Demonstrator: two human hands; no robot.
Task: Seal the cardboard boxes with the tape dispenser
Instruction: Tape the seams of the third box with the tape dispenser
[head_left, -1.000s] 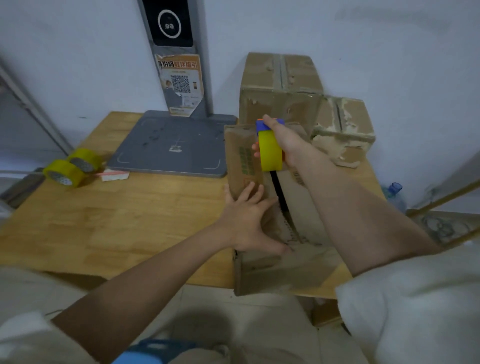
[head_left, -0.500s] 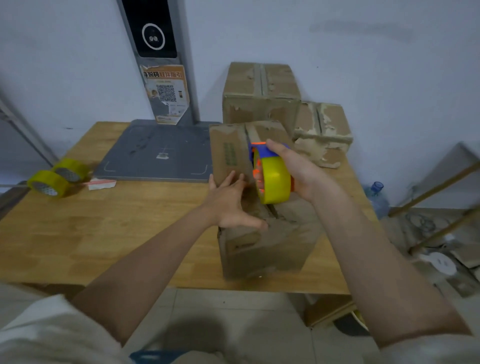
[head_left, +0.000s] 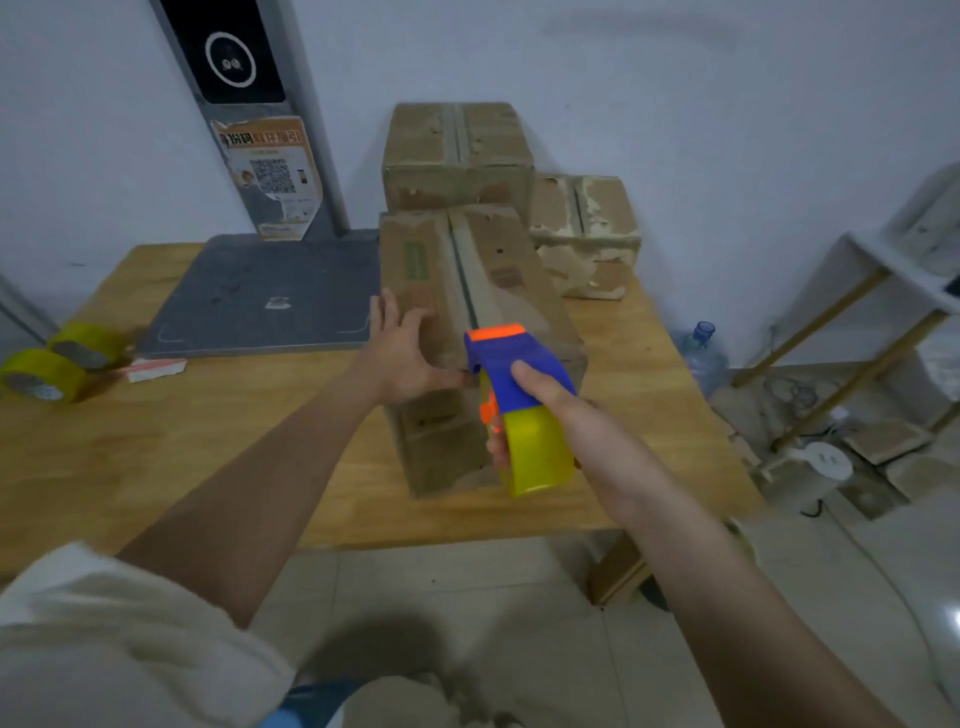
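Note:
A worn cardboard box (head_left: 498, 270) stands on the wooden table (head_left: 208, 441), its two top flaps meeting along a centre seam. My right hand (head_left: 550, 395) grips a blue and orange tape dispenser (head_left: 514, 374) loaded with a yellow roll, at the near end of the seam over the box's front edge. My left hand (head_left: 400, 353) lies with straight fingers against the left top flap and side of the box. Two more taped boxes (head_left: 457, 150) (head_left: 587, 228) stand behind it by the wall.
Two yellow tape rolls (head_left: 57, 358) lie at the table's left edge beside a small white and red packet (head_left: 156, 368). A grey scale platform (head_left: 260, 296) with an upright post (head_left: 249, 119) stands at the back. A water bottle (head_left: 698, 353), a metal rack (head_left: 883, 291) and clutter are on the floor to the right.
My right hand has drawn the dispenser along the seam from the far end of the box to its near edge. My left hand shifted to the box's left side. The camera pulled back.

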